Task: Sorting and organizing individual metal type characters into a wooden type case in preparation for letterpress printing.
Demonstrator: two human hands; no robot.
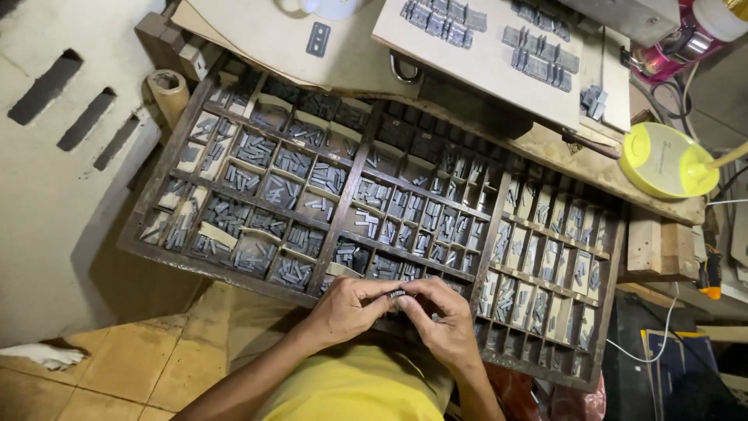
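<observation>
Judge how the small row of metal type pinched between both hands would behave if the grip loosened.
The row of type looks like separate slim metal pieces, so it would probably fall apart. Each seems stiff and heavy for its size. Left hand and right hand pinch its ends.

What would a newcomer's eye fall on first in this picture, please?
Most striking is the big wooden type case filling the middle, its many small compartments stocked with grey metal sorts. At its near edge the left hand and right hand meet, pinching a small dark piece between the fingertips. A bright yellow round lid stands out at the right.
</observation>
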